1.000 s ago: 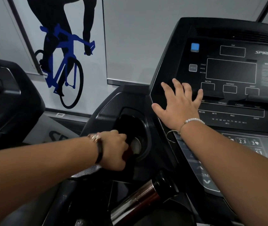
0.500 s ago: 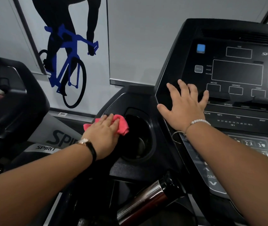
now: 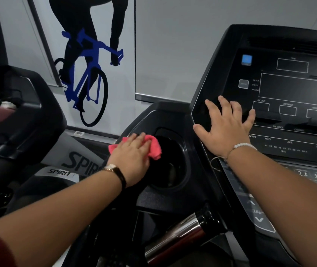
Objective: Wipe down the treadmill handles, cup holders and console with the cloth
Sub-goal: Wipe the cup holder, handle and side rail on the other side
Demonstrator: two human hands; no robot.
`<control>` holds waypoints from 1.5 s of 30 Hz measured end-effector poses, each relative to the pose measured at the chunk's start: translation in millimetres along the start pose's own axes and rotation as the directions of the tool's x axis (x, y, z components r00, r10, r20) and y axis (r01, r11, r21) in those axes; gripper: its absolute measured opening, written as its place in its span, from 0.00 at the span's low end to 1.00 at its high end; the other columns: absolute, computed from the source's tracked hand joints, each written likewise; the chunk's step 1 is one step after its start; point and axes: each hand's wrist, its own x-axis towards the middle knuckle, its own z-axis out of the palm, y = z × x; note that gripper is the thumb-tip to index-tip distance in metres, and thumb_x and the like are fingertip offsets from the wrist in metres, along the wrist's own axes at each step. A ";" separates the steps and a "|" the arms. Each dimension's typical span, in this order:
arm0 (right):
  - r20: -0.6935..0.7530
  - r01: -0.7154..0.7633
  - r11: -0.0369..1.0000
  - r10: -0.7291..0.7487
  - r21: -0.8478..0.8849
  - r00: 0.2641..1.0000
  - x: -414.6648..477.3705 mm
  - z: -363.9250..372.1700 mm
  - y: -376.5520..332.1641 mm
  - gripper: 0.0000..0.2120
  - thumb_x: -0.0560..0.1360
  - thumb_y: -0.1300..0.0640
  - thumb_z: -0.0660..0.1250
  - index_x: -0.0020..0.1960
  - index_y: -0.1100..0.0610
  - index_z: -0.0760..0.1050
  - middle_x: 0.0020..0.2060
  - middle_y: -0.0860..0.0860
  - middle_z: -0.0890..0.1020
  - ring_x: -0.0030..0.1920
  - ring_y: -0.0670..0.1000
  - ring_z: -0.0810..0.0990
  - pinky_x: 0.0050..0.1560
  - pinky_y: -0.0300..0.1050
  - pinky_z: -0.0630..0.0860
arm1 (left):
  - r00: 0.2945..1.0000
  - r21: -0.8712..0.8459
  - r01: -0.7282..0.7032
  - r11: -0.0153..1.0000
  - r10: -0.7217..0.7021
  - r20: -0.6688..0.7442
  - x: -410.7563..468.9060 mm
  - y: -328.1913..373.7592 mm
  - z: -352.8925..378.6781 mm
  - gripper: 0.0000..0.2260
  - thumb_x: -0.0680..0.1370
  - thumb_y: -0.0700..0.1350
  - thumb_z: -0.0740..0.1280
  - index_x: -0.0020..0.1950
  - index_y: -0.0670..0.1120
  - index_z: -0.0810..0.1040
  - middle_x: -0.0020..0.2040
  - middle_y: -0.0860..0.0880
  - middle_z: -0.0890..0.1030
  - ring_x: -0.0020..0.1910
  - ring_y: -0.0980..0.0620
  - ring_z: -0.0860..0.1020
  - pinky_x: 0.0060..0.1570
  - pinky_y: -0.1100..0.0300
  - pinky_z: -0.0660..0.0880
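Note:
My left hand (image 3: 132, 158) lies flat on a pink cloth (image 3: 154, 147), pressing it against the left rim of the black cup holder (image 3: 177, 160). The cloth sticks out past my fingertips and on the far left side of my hand. My right hand (image 3: 225, 128) rests with spread fingers on the lower left of the black console (image 3: 288, 89), holding nothing. A chrome and black handle (image 3: 184, 236) runs below the cup holder.
A second black machine (image 3: 18, 116) stands at the left. A grey keypad panel (image 3: 259, 209) with incline arrows lies under my right forearm. The wall behind carries a cyclist graphic (image 3: 88, 74).
My left hand came up out of the cup holder with the cloth and moved to the holder's left rim, fingers now flat. The right hand stayed on the console.

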 end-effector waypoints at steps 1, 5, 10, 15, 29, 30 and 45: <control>0.002 0.000 1.000 0.000 0.003 1.000 0.1 -0.2 0.2 0.33 0.73 0.35 0.54 0.75 0.44 0.54 0.76 0.51 0.54 0.75 0.56 0.49 0.69 0.69 0.40 | 0.997 -0.011 -0.071 0.997 0.071 0.012 -9.5 8.1 -0.5 0.26 0.75 0.52 0.52 0.73 0.52 0.65 0.76 0.48 0.60 0.75 0.46 0.57 0.73 0.47 0.55; -0.002 0.002 1.000 -0.002 0.005 1.000 -0.3 0.2 1.0 0.33 0.73 0.35 0.54 0.74 0.45 0.55 0.76 0.51 0.55 0.74 0.56 0.50 0.69 0.69 0.40 | 0.959 -0.086 -0.283 0.955 0.279 -0.051 -51.7 4.5 2.7 0.24 0.73 0.55 0.54 0.66 0.51 0.75 0.68 0.47 0.74 0.68 0.44 0.70 0.64 0.43 0.68; -0.003 0.004 1.000 -0.004 0.002 1.000 -0.4 -0.1 0.4 0.33 0.72 0.35 0.54 0.74 0.45 0.55 0.75 0.51 0.55 0.74 0.57 0.50 0.69 0.69 0.41 | 0.994 -0.189 -0.109 0.976 0.105 -0.035 -45.4 -48.6 9.1 0.28 0.76 0.59 0.51 0.74 0.50 0.63 0.75 0.46 0.63 0.73 0.42 0.60 0.69 0.43 0.63; -0.016 0.002 1.000 -0.001 0.004 1.000 -0.7 0.4 -0.1 0.33 0.72 0.35 0.55 0.74 0.45 0.56 0.75 0.51 0.57 0.74 0.57 0.52 0.69 0.70 0.42 | 0.991 -0.171 0.133 0.976 -0.136 -0.007 -18.3 -44.2 7.5 0.24 0.80 0.53 0.56 0.76 0.52 0.58 0.77 0.50 0.55 0.76 0.43 0.52 0.73 0.50 0.52; -0.121 0.110 0.971 -0.086 0.214 0.989 -18.8 -14.2 2.1 0.18 0.73 0.46 0.60 0.60 0.47 0.77 0.67 0.46 0.72 0.71 0.52 0.62 0.72 0.65 0.47 | 0.990 -0.421 -0.136 0.897 0.133 -0.037 -73.0 -62.4 3.7 0.28 0.72 0.63 0.58 0.71 0.59 0.64 0.73 0.60 0.59 0.74 0.56 0.55 0.71 0.56 0.53; -0.117 0.131 0.971 -0.109 0.198 0.987 -26.6 -18.1 4.2 0.18 0.72 0.46 0.59 0.59 0.46 0.77 0.65 0.45 0.74 0.70 0.52 0.65 0.72 0.64 0.49 | 0.998 -0.476 -0.062 0.877 0.051 -0.037 -69.3 -64.3 6.1 0.27 0.73 0.60 0.62 0.71 0.58 0.64 0.74 0.59 0.59 0.74 0.57 0.55 0.72 0.57 0.53; 0.113 -0.008 0.987 -0.010 0.159 0.994 -83.9 -17.4 20.8 0.23 0.76 0.43 0.53 0.71 0.43 0.63 0.64 0.44 0.74 0.68 0.50 0.66 0.71 0.59 0.57 | 0.992 -0.234 -0.109 0.966 0.091 -0.087 -86.5 -30.6 6.8 0.28 0.71 0.64 0.54 0.69 0.58 0.70 0.71 0.54 0.69 0.70 0.49 0.67 0.68 0.53 0.59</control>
